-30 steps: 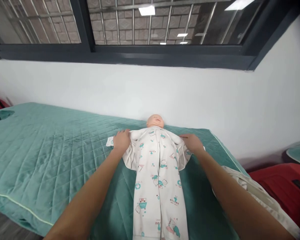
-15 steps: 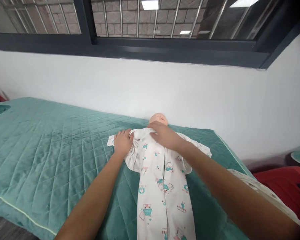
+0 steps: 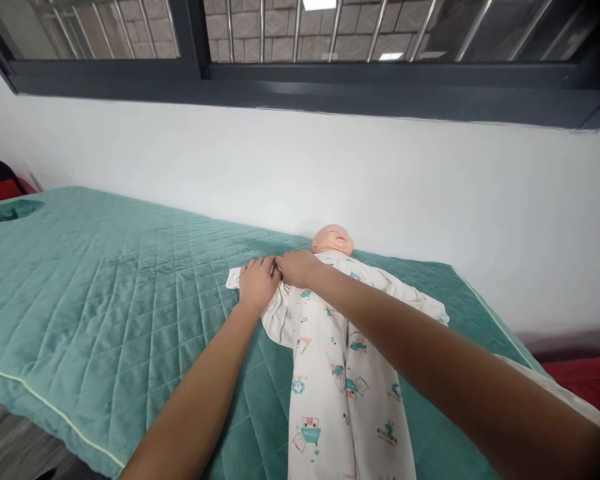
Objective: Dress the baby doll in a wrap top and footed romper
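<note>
A baby doll (image 3: pixel 333 239) lies on its back near the wall, its bald head showing above a white printed garment (image 3: pixel 325 373) that covers its body and runs down toward me. My left hand (image 3: pixel 259 281) is closed on the garment's sleeve at the left, whose cuff sticks out beyond it. Right beside it, my right hand (image 3: pixel 296 268) has its fingers bent down on the same sleeve near the doll's shoulder, fingertips close to my left hand. The other sleeve stretches out to the right, partly behind my right forearm.
Beneath everything is a green quilted bed cover (image 3: pixel 130 300) with a hole at the far left. A white wall (image 3: pixel 230 160) and dark window frame (image 3: pixel 330 93) stand behind. Red items lie at both sides; a pale cloth (image 3: pixel 555 383) is at the lower right.
My right hand has moved left from the doll's chest and neck to the sleeve beside my left hand, uncovering the neckline. The view has shifted slightly left.
</note>
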Motion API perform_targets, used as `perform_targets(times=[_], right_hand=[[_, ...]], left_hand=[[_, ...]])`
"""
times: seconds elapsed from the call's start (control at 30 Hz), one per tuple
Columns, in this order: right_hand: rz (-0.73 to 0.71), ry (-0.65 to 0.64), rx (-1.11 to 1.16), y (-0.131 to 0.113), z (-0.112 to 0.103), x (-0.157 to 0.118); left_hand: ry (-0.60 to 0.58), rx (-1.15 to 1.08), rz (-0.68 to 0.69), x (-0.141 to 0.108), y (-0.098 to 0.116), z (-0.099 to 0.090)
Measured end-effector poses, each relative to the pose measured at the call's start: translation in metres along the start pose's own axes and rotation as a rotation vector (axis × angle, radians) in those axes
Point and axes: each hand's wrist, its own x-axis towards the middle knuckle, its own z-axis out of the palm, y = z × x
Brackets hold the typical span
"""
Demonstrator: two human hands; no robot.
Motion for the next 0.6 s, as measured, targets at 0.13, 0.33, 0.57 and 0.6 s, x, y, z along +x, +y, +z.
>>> perform_targets(times=[0.13, 0.33, 0.57, 0.6], right_hand=[[-0.04, -0.011, -0.011, 0.009, -0.014, -0.011], [-0.008, -0.003, -0.031, 0.025, -0.027, -0.032], [0.071, 0.084, 0.0, 0.048, -0.03, -0.049], [0.076, 0.085, -0.007, 0.049, -0.031, -0.051]], left_hand=[[0.04, -0.023, 0.015, -0.004, 0.0, -0.005], [0.095, -0.079, -0.006, -0.012, -0.005, -0.008], [-0.001, -0.089, -0.054, -0.014, -0.01, -0.003], [-0.013, -0.079, -0.063, -0.014, -0.01, -0.003]])
